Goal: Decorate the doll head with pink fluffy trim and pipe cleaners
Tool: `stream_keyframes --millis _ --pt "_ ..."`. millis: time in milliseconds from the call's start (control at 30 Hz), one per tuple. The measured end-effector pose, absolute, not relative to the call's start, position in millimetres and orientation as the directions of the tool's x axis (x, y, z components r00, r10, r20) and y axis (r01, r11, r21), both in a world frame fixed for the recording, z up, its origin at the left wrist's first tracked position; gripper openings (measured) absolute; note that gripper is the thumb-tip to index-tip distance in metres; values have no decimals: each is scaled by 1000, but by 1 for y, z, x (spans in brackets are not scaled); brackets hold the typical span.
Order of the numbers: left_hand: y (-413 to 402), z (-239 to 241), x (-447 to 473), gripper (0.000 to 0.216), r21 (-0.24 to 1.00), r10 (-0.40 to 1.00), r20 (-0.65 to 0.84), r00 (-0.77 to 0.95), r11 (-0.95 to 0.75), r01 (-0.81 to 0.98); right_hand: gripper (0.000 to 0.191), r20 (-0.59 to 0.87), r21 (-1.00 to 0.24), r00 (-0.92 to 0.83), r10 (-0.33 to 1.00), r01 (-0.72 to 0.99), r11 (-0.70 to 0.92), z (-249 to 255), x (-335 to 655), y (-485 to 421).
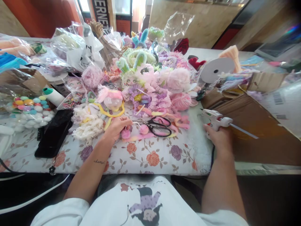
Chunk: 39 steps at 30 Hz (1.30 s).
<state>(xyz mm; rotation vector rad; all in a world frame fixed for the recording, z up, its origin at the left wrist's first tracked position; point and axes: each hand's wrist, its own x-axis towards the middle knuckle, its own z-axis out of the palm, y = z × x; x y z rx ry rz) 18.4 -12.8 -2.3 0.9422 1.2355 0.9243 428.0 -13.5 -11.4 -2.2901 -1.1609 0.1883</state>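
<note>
My left hand (119,126) is closed over the table, its fingers pinched at a small pink pompom (125,134). A second pink pompom (144,129) lies just right of the fingertips. Beside it rest black-handled scissors (160,127), blades toward my left hand, on pink and yellow fuzzy strips (182,122). At the right edge of the cloth, my right hand (219,138) is wrapped round a white hot glue gun (213,117). A clear glue stick (244,130) sticks out of its back end. What lies inside my left fingers is partly hidden.
A heap of pink yarn balls (181,101), dolls and ruffled trim fills the table's middle. A black phone (55,133) and a bag of colourful beads (33,110) lie left. A cardboard box (261,131) stands right, close to my right hand. The flowered tablecloth (141,163) runs along the front.
</note>
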Motion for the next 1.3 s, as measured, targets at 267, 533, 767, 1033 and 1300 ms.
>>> stream_keyframes --millis 267,533,767,1033,1300 --pt "-15 1 21 20 930 930 -352 104 360 -71 20 -47 -959 465 884 225 -169 24 331 -82" --pt "-14 2 22 19 931 933 -349 91 356 -85 32 -368 -920 -74 927 -114 -375 -9 225 -117" --pt "-14 2 23 20 926 928 -359 102 367 -83 38 -420 -906 -62 906 -28 -422 -15 221 -110" --pt "-14 1 22 20 929 929 -355 109 363 -76 38 -422 -907 -58 905 47 -419 -22 221 -108" --pt "-14 0 23 18 931 929 -352 113 360 -65 39 -400 -916 -64 914 58 -397 -24 221 -106"
